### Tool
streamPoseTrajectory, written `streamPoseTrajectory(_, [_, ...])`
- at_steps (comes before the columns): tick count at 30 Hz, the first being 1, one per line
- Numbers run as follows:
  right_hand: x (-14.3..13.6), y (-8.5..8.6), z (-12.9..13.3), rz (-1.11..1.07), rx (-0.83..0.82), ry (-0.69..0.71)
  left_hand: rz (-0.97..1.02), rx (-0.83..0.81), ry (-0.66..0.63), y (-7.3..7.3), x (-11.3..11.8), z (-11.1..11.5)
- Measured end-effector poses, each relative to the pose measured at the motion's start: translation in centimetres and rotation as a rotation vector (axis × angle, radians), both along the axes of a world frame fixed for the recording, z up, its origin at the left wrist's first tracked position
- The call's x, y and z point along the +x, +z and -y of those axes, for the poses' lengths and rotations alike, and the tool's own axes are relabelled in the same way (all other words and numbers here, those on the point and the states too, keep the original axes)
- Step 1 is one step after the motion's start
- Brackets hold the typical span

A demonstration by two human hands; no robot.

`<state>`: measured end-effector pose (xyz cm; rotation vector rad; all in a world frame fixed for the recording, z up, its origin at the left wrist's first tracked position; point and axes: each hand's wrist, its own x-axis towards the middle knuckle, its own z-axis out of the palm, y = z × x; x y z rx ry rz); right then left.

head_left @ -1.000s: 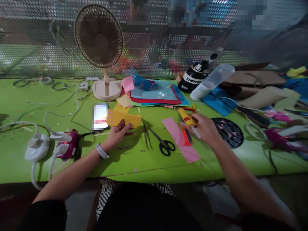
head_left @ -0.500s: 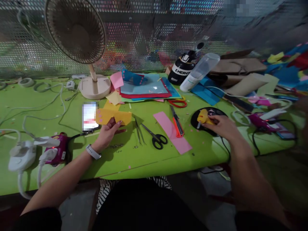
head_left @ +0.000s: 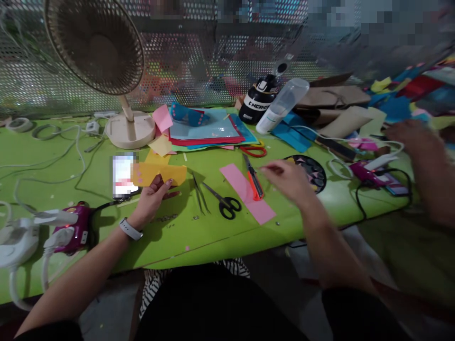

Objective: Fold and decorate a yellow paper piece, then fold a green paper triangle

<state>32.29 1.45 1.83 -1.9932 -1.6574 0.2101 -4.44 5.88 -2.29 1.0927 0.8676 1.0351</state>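
My left hand (head_left: 155, 194), with a white band at the wrist, pinches a yellow-orange paper strip (head_left: 174, 174) with small pink dots at its left end. The strip hangs over the table, partly in front of a lit phone (head_left: 122, 180). My right hand (head_left: 287, 180) is blurred, its fingers drawn together over the table, left of a black round tray (head_left: 318, 170) with small coloured pieces. What its fingertips hold, if anything, I cannot make out. Between my hands lie tweezers (head_left: 199, 193), black scissors (head_left: 227, 206), and an orange box cutter (head_left: 255, 183) on a pink paper strip (head_left: 262, 210).
A fan (head_left: 130, 130) stands at the back left, beside stacked coloured sheets (head_left: 206, 132). Behind are a black bottle (head_left: 254, 104) and a clear-topped bottle (head_left: 282, 106). Purple power blocks (head_left: 76, 225) with cables lie at both sides. Another person's arm (head_left: 423, 156) reaches in at right.
My right hand has moved left off the black tray, and the yellow thing it touched there no longer shows. Another person's arm has come in at right. My left hand still pinches the strip.
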Motion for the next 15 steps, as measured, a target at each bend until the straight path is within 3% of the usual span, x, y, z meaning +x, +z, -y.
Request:
streamPoseTrajectory(3, [-6.7,0.0,-1.3,-0.143,-0.237,0.294,-0.002,0.007,0.018,0.2,0.0,0.0])
streamPoseTrajectory(7, [-13.4,-0.7,-3.1,0.049,-0.339,0.472,-0.014,0.018,0.053,0.3,-0.2,-0.1])
streamPoseTrajectory(11, [-15.4,-1.2,-4.4,0.139,-0.432,0.484,0.007,0.008,0.067,0.1,-0.5,-0.4])
streamPoseTrajectory(15, [-14.3,-1.0,-5.1,0.084,-0.449,0.501,0.003,0.008,0.09,0.0,-0.4,-0.5])
